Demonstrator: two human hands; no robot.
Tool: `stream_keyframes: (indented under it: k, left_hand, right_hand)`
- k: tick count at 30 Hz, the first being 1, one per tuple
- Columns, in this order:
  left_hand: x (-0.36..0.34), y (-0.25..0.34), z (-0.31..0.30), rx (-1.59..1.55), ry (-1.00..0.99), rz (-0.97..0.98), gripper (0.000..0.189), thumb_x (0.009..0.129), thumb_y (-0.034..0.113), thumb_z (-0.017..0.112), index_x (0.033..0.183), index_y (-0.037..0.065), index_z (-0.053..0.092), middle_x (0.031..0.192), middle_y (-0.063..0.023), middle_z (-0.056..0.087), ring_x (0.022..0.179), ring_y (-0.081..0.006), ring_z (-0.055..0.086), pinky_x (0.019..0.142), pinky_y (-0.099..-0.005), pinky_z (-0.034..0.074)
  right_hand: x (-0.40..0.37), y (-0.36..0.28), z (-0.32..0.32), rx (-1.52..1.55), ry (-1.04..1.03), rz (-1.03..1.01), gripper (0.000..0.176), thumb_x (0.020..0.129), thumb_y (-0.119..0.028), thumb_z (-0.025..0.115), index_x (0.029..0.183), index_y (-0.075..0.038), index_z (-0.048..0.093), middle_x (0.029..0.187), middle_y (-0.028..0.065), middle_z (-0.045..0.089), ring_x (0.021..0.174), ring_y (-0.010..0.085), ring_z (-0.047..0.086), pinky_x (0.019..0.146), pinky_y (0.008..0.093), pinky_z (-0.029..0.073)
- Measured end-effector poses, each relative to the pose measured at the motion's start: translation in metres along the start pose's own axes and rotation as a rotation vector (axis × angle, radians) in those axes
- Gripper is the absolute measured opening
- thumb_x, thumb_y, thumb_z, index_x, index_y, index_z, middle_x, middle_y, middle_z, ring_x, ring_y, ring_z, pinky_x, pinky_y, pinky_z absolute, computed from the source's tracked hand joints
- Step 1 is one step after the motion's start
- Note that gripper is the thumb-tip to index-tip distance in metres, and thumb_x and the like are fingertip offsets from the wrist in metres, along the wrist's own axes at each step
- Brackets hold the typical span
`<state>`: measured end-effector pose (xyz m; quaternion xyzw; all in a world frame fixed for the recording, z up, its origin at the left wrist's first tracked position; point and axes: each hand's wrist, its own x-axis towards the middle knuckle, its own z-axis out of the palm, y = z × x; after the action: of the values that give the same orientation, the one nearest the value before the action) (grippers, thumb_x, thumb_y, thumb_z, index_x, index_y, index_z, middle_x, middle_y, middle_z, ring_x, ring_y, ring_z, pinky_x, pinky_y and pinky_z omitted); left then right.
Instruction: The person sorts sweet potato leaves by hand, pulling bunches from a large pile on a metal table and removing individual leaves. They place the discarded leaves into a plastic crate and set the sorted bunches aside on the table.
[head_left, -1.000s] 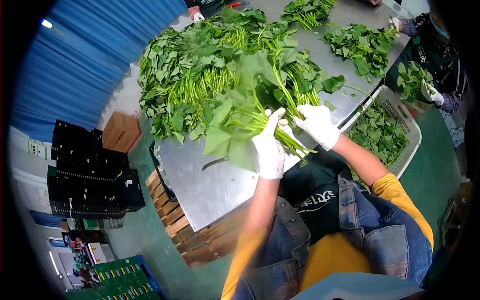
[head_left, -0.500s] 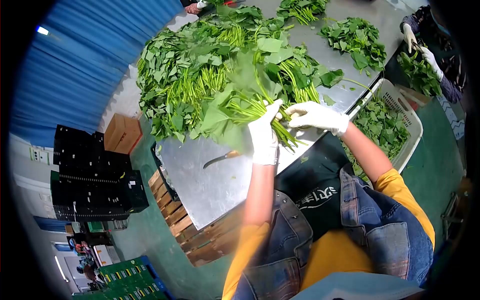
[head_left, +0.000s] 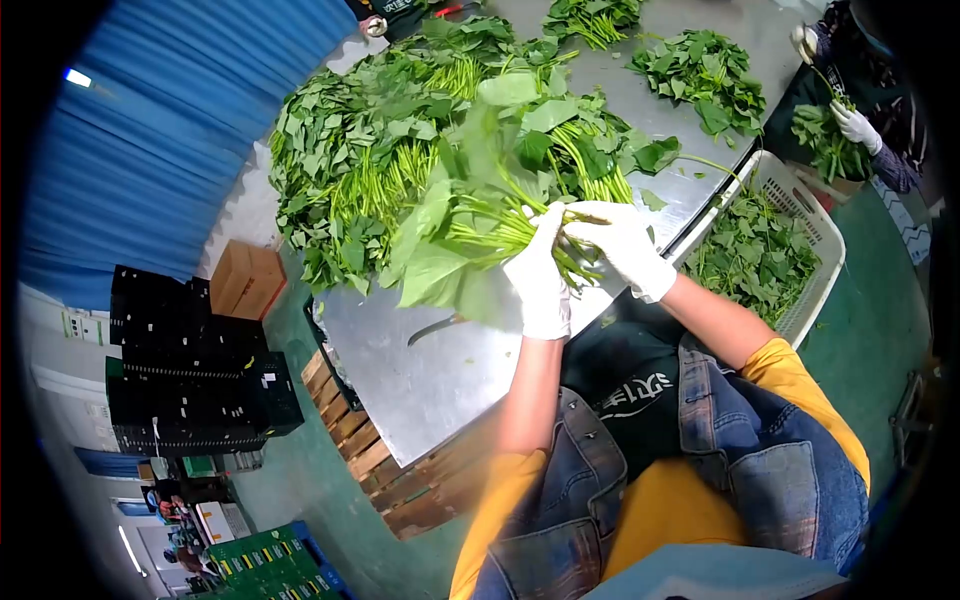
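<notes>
My left hand (head_left: 541,275), in a white glove, is wrapped round a bunch of leafy green stems (head_left: 490,225) above the metal table (head_left: 410,380). Its leaves fan out to the left, partly blurred, and the cut ends point right and down. My right hand (head_left: 622,245), also gloved, has its fingers pressed together at the stems beside my left hand; whether it grips any is hidden. A curved knife (head_left: 432,330) lies on the table below the bunch, its handle mostly hidden.
A large heap of greens (head_left: 350,170) covers the table's far left, with smaller bunches (head_left: 705,80) at the back. A white crate (head_left: 825,250) of leaves stands right. A co-worker's gloved hands (head_left: 858,128) hold greens. Black crates (head_left: 180,370) are stacked left.
My right hand has moved left and closer over the stems. The bunch has shifted slightly left. The co-worker's hands at the right have moved farther apart.
</notes>
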<state>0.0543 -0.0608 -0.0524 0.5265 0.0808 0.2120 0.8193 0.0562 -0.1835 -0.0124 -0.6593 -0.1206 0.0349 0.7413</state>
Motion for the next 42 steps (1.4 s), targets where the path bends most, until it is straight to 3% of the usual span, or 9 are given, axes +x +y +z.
stream_keyframes:
  k: [5, 10, 19, 28, 30, 32, 33, 37, 42]
  left_hand:
    - [0.048, -0.145, -0.079, -0.312, -0.159, 0.185, 0.022, 0.081, -0.004, 0.069, 0.098, 0.003, 0.059, 0.089, 0.0002, 0.057, 0.077, -0.0072, 0.054, 0.069, -0.0218, 0.045]
    - [-0.023, 0.035, 0.025, -0.198, 0.136, -0.105, 0.02, 0.083, -0.004, 0.065, 0.102, 0.0, 0.06, 0.098, -0.0031, 0.06, 0.087, -0.0112, 0.056, 0.081, -0.0259, 0.047]
    - [0.006, -0.047, -0.023, 0.49, -0.17, 0.265, 0.015, 0.084, -0.003, 0.066, 0.096, 0.002, 0.058, 0.092, -0.0007, 0.059, 0.081, -0.0091, 0.055, 0.074, -0.0234, 0.045]
    - [0.01, 0.031, -0.017, -0.304, 0.341, -0.237, 0.026, 0.08, 0.001, 0.07, 0.104, 0.001, 0.06, 0.094, -0.0032, 0.059, 0.086, -0.011, 0.054, 0.079, -0.0255, 0.045]
    - [0.016, 0.041, -0.036, -0.217, 0.209, -0.194, 0.025, 0.082, 0.002, 0.068, 0.105, 0.001, 0.059, 0.096, -0.0044, 0.06, 0.086, -0.0115, 0.055, 0.078, -0.026, 0.045]
    - [0.012, 0.045, -0.03, -0.216, 0.183, -0.189, 0.024, 0.083, 0.002, 0.067, 0.106, 0.0, 0.059, 0.097, -0.005, 0.061, 0.086, -0.0118, 0.056, 0.077, -0.0259, 0.045]
    - [0.012, 0.045, -0.024, -0.221, 0.146, -0.183, 0.024, 0.083, 0.002, 0.066, 0.106, 0.0, 0.058, 0.097, -0.0056, 0.061, 0.086, -0.012, 0.056, 0.075, -0.0258, 0.046]
    - [0.009, 0.001, -0.025, -0.258, -0.022, -0.364, 0.021, 0.085, 0.001, 0.061, 0.106, 0.0, 0.057, 0.09, -0.0099, 0.066, 0.076, -0.0146, 0.06, 0.065, -0.0248, 0.048]
    - [-0.006, 0.019, -0.01, -0.218, -0.17, -0.419, 0.025, 0.082, -0.001, 0.062, 0.106, -0.001, 0.056, 0.088, -0.0124, 0.066, 0.072, -0.016, 0.061, 0.061, -0.0253, 0.051]
  right_hand:
    - [0.002, -0.005, -0.01, 0.316, 0.05, 0.086, 0.02, 0.083, -0.006, 0.06, 0.101, 0.0, 0.065, 0.09, 0.005, 0.065, 0.083, 0.0101, 0.058, 0.079, 0.0244, 0.046]
    - [0.007, -0.001, -0.009, -0.132, -0.142, 0.037, 0.03, 0.081, -0.015, 0.068, 0.108, -0.001, 0.064, 0.084, 0.0013, 0.064, 0.07, 0.0062, 0.056, 0.066, 0.0227, 0.047]
    - [-0.005, 0.006, -0.01, 0.18, 0.083, 0.02, 0.018, 0.088, -0.008, 0.06, 0.099, 0.004, 0.067, 0.088, 0.005, 0.068, 0.078, 0.0086, 0.059, 0.068, 0.0216, 0.048]
    - [-0.004, 0.042, -0.118, 0.149, 0.348, -0.201, 0.034, 0.094, -0.031, 0.054, 0.108, -0.002, 0.064, 0.101, 0.0066, 0.066, 0.08, 0.0136, 0.059, 0.074, 0.026, 0.048]
    - [0.011, 0.089, -0.221, 1.382, 0.109, -0.19, 0.066, 0.086, -0.048, 0.058, 0.131, -0.001, 0.046, 0.123, 0.0137, 0.057, 0.095, 0.0198, 0.06, 0.083, 0.0297, 0.049]
    - [-0.003, 0.045, -0.22, 1.536, 0.195, -0.101, 0.097, 0.076, -0.056, 0.061, 0.144, 0.001, 0.022, 0.14, 0.0173, 0.043, 0.111, 0.0236, 0.056, 0.091, 0.0353, 0.049]
    - [0.0, 0.045, -0.213, 1.458, 0.137, -0.066, 0.109, 0.075, -0.061, 0.061, 0.146, 0.003, 0.008, 0.149, 0.0176, 0.029, 0.119, 0.0242, 0.052, 0.099, 0.0398, 0.045]
    - [-0.004, -0.001, -0.122, 0.122, -0.219, 0.036, 0.044, 0.099, -0.026, 0.042, 0.131, 0.004, 0.046, 0.122, 0.008, 0.058, 0.098, 0.0132, 0.059, 0.088, 0.0308, 0.047]
    - [0.024, -0.014, -0.059, -0.073, -0.361, 0.03, 0.037, 0.088, -0.026, 0.06, 0.113, 0.001, 0.061, 0.092, 0.006, 0.068, 0.076, 0.0074, 0.063, 0.061, 0.0194, 0.045]
